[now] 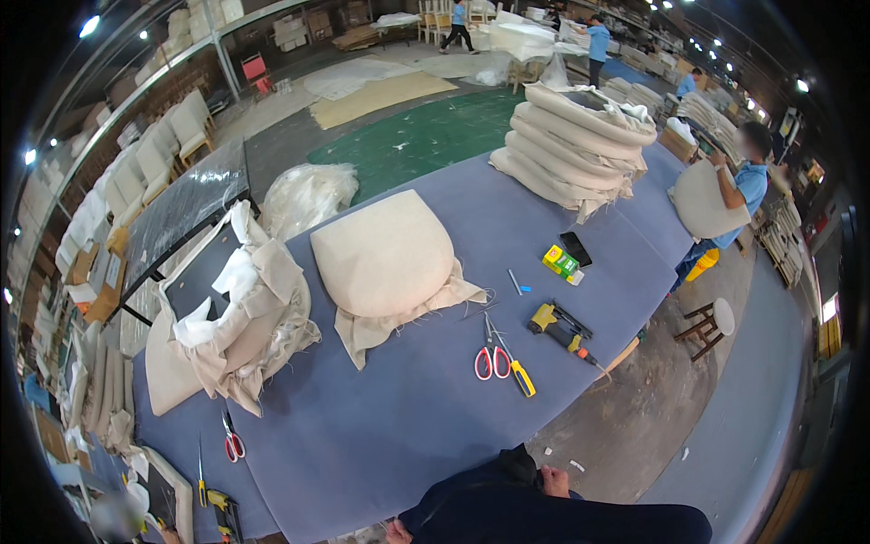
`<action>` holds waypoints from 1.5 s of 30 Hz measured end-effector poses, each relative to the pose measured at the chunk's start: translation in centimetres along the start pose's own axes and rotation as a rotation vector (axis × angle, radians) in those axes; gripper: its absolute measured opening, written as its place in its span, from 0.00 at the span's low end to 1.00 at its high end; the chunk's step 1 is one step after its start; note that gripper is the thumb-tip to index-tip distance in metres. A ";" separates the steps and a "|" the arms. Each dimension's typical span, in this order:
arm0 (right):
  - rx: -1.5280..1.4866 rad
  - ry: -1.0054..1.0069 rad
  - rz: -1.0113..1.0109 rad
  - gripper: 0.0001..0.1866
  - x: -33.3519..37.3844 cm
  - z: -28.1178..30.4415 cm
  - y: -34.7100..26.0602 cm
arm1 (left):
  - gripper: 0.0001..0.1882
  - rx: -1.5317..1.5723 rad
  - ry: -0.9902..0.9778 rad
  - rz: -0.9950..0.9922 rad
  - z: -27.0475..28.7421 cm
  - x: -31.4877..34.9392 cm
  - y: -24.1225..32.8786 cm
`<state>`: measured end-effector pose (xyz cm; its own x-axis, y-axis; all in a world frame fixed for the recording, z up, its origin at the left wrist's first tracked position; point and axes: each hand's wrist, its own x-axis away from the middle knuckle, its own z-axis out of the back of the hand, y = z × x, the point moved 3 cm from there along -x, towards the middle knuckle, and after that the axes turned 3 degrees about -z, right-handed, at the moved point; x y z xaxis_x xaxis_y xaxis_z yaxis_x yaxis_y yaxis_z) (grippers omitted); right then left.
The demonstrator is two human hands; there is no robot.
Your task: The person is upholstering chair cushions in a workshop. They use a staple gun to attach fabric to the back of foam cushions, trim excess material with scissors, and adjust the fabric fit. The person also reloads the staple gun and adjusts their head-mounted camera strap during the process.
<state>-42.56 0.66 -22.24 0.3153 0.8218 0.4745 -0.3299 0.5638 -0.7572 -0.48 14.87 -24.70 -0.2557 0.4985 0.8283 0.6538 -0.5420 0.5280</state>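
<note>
Both my hands are at the lower edge, off the tabletop, amid dark sleeves that seem to cross. One hand (555, 482) shows past a dark cuff, its fingers partly hidden and seemingly curled. Only a small part of the other hand (397, 532) appears by the table's near edge. Which is left and which is right is unclear; I see no object in either. Closest on the blue-grey table (390, 435) are red-handled scissors (492, 354), a yellow-handled screwdriver (521, 376) and a yellow-black staple gun (562, 328). A beige seat cushion (385, 254) with loose fabric edges lies beyond.
Beige covers are stacked (575, 145) at the far right; more upholstered pieces (240, 308) sit left. A small box (562, 264) lies beside a black phone (575, 248). Second scissors (234, 440) lie near left. A co-worker (750, 186) holds a cushion beyond a stool (710, 326).
</note>
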 end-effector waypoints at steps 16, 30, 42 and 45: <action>0.347 0.324 0.189 0.27 7.1 -0.1 4.2 | 0.22 -0.145 -0.096 0.061 -2.6 -3.7 3.4; 0.074 0.626 -0.550 0.38 5.9 -3.6 10.5 | 0.23 -0.313 -0.207 0.048 -7.7 -7.1 7.3; 0.199 0.353 -0.330 0.40 2.3 -0.9 3.8 | 0.23 -0.320 -0.223 0.037 -7.8 -7.7 8.2; 0.160 0.398 -0.294 0.42 2.5 -2.8 5.9 | 0.23 -0.251 -0.173 0.025 -5.7 -6.8 7.4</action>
<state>-41.18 5.82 -26.75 0.7189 0.5492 0.4261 -0.2981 0.7973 -0.5248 2.04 3.63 -25.35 -0.1024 0.5788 0.8090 0.4565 -0.6952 0.5552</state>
